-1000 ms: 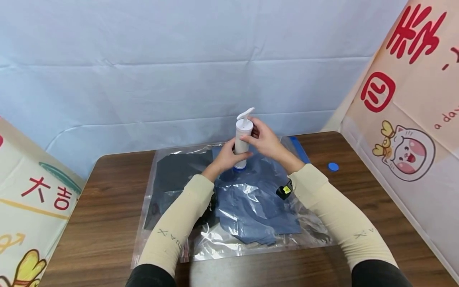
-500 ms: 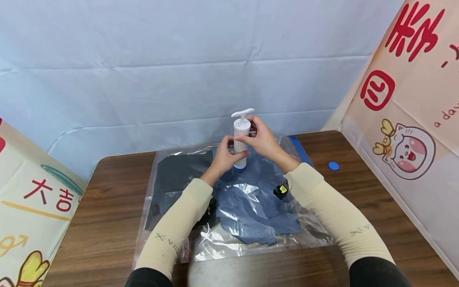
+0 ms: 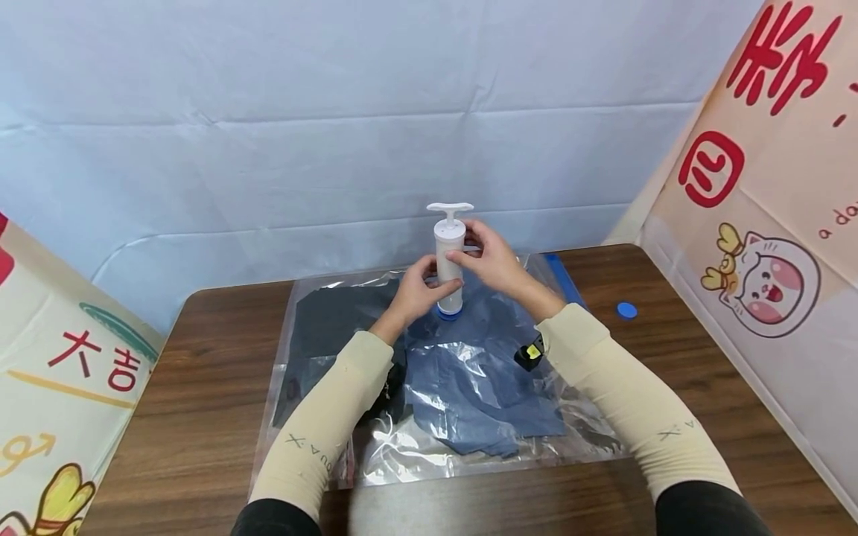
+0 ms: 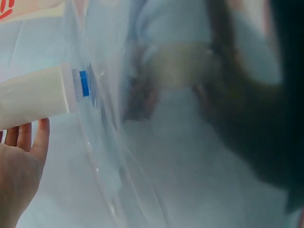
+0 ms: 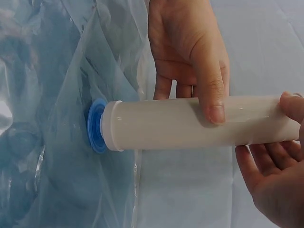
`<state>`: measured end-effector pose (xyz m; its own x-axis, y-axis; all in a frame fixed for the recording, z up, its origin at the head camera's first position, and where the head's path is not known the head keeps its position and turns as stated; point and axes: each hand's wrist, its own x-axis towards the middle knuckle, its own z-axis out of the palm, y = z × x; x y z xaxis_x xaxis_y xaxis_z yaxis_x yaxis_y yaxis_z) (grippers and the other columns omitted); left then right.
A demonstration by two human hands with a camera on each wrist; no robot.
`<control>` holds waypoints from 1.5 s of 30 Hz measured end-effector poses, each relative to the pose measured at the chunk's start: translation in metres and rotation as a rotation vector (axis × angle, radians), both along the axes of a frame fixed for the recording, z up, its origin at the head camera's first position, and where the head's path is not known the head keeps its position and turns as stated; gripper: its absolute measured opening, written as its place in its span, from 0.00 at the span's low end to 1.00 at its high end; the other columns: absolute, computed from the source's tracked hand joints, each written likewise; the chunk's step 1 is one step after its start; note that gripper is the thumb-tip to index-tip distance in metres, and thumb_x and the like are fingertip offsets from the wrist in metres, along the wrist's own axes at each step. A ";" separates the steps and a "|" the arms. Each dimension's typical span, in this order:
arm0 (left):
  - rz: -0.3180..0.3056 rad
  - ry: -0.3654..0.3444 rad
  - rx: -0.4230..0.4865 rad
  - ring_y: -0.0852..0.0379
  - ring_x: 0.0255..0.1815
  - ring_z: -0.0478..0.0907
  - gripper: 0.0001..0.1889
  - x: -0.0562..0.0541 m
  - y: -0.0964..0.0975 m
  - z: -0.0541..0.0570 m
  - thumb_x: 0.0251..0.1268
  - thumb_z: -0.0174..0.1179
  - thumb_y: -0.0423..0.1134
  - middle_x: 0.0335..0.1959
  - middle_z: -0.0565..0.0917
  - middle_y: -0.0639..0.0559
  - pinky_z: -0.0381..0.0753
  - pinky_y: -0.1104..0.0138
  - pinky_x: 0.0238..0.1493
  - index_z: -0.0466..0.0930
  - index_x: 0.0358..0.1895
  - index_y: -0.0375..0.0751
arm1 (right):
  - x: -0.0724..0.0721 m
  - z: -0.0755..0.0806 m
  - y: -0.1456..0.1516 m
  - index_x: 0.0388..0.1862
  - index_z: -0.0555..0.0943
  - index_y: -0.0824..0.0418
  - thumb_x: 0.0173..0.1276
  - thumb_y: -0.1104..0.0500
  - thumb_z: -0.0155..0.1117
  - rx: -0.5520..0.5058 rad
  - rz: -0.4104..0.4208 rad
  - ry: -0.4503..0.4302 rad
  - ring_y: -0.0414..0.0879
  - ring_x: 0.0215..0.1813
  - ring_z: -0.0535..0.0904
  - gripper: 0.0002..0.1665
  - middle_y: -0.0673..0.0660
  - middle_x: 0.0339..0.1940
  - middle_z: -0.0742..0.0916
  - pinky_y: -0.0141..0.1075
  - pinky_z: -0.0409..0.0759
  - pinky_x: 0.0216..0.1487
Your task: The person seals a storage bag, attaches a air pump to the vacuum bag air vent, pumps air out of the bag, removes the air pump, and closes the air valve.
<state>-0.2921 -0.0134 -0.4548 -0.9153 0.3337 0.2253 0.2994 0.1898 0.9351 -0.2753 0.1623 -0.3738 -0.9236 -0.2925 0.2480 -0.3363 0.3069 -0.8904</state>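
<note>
A white hand pump (image 3: 450, 257) with a T-shaped handle stands upright on a blue valve (image 5: 98, 126) of a clear plastic storage bag (image 3: 415, 469). My left hand (image 3: 415, 290) grips the pump's lower barrel, thumb across its near side. Higher up, my right hand (image 3: 492, 260) holds the barrel just below its top cap, thumb in front and fingers behind. In the right wrist view both hands are round the barrel, and its base meets the valve. Folded blue-grey cloth (image 3: 482, 402) and dark cloth (image 3: 342, 320) lie inside the bag.
A round blue cap (image 3: 626, 310) lies on the wooden table (image 3: 194, 372), right of the bag. The bag's blue edge strip (image 3: 566, 281) runs along its right side. A pale cloth backdrop (image 3: 302, 149) hangs behind, with printed cloths at both sides.
The pump has turned about its axis, its T-handle swinging from slanted to straight across. Its top has moved slightly left. Both hands keep hold of the barrel, the left having shifted slightly left.
</note>
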 end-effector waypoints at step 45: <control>-0.013 -0.017 0.010 0.44 0.62 0.78 0.29 0.004 0.002 -0.012 0.65 0.71 0.34 0.61 0.78 0.38 0.79 0.59 0.62 0.69 0.66 0.35 | 0.002 -0.004 0.004 0.74 0.66 0.68 0.76 0.61 0.64 0.026 0.002 0.012 0.61 0.67 0.73 0.33 0.67 0.66 0.77 0.56 0.74 0.65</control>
